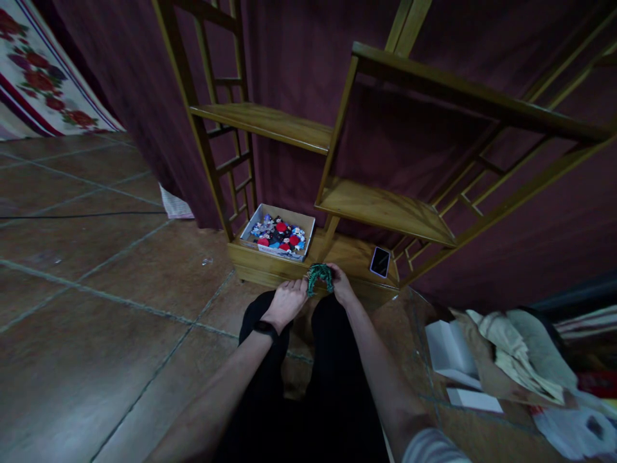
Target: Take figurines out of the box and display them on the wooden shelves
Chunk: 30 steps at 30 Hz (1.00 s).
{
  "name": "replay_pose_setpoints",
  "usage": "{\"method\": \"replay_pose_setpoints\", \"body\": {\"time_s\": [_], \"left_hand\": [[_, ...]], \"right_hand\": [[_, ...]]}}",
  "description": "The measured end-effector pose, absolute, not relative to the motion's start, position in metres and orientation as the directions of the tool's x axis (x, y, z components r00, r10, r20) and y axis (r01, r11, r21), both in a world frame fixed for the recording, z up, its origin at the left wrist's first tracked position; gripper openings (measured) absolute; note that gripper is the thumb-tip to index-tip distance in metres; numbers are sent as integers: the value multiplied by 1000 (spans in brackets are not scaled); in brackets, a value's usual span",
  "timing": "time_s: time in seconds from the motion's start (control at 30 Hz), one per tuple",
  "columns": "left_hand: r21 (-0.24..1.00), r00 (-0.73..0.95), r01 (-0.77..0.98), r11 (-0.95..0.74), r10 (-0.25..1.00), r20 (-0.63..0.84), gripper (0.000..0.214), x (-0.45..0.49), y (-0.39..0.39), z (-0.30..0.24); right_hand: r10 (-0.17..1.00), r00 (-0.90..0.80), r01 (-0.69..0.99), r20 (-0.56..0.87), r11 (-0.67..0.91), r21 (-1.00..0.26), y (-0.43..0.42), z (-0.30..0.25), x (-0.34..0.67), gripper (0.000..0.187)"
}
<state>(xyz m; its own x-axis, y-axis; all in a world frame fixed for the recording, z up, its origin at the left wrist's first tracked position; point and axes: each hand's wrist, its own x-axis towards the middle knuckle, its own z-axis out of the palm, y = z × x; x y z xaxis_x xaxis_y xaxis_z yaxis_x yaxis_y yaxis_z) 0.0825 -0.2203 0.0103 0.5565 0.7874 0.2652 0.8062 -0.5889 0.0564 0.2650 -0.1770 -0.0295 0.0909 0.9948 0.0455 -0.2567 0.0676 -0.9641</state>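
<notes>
One green bundle (319, 272), details indistinct

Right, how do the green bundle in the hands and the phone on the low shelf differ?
The green bundle is held by the left hand and right hand; the phone lies on the low shelf. The bundle looks shaggy and uneven; the phone is flat, dark-faced and rectangular. Both look smaller than the box.

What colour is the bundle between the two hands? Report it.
The bundle is green, in the head view.
</notes>
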Motion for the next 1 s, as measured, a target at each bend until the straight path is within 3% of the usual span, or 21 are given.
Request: {"method": "replay_pose_setpoints", "body": {"time_s": [0.2,0.33,0.57,0.77,1.0], "left_hand": [[94,546,805,-585,794,267,34,83,-220,11],[162,512,812,-560,818,260,32,82,-218,13],[337,420,824,-456,890,178,37,79,-214,18],[375,291,874,-309,951,106,47,80,-207,16],[441,243,864,-244,968,61,47,81,-205,17]], "right_hand": [[997,75,-299,32,53,-953,-178,-29,265,34],[998,58,-241,22,36,-970,-178,-25,263,34],[998,40,-193,-46,-37,-980,-174,-25,260,28],[994,67,-187,-82,-68,-980,-172,-27,257,38],[992,71,-172,-104,-91,-981,-172,-29,255,36]]}}
